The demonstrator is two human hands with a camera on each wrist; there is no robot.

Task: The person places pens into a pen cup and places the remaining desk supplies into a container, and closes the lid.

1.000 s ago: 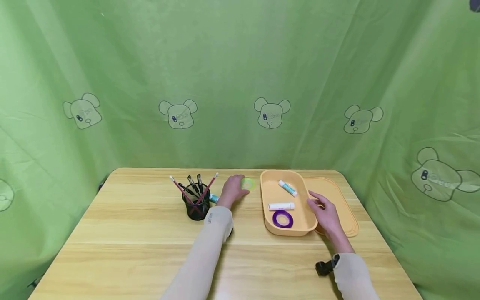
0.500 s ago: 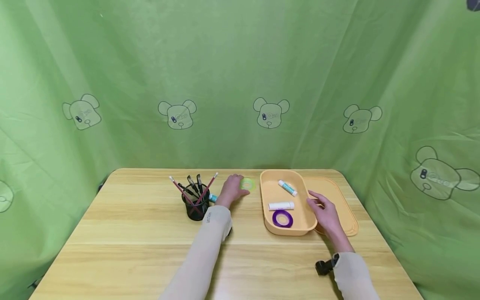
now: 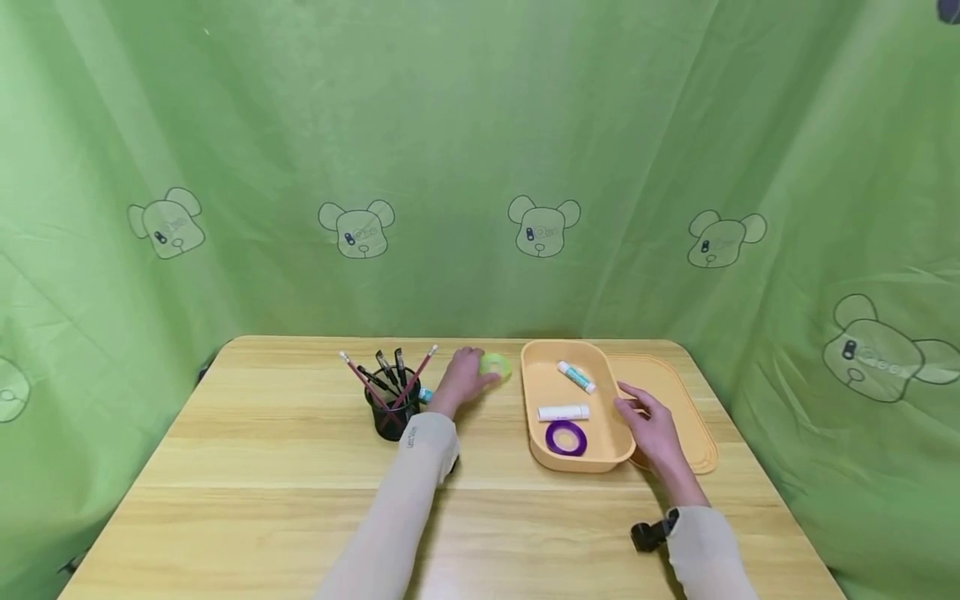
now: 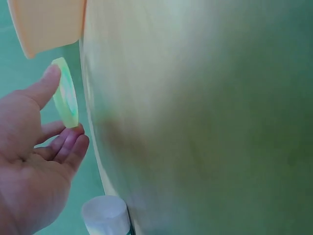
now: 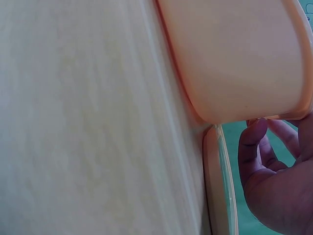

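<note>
My left hand [image 3: 463, 377] pinches a roll of yellow-green tape [image 4: 62, 104] between thumb and fingertips; in the left wrist view the ring stands tilted on edge. At the right side of a peach plastic box [image 3: 534, 433], the fingertips of my right hand [image 3: 651, 423] rest against the outer wall near the rim, loosely bent, with none seen inside. Inside the box lie a glue stick with a teal label [image 3: 576, 377], a white glue stick [image 3: 562, 413] and a purple tape roll [image 3: 552, 439]. Another teal-labelled glue stick [image 3: 425, 396] lies partly hidden beside my left wrist.
Left of my left hand stands a black mesh pen cup [image 3: 393, 421] with pencils and several black pens. The peach lid [image 3: 678, 408] lies under the box's right side. A green curtain [image 3: 450, 125] hangs behind the wooden table [image 3: 262, 467].
My left hand and forearm have shifted slightly left, and the yellow-green tape now looks more tilted in its grip. The right hand and the box stay in place.
</note>
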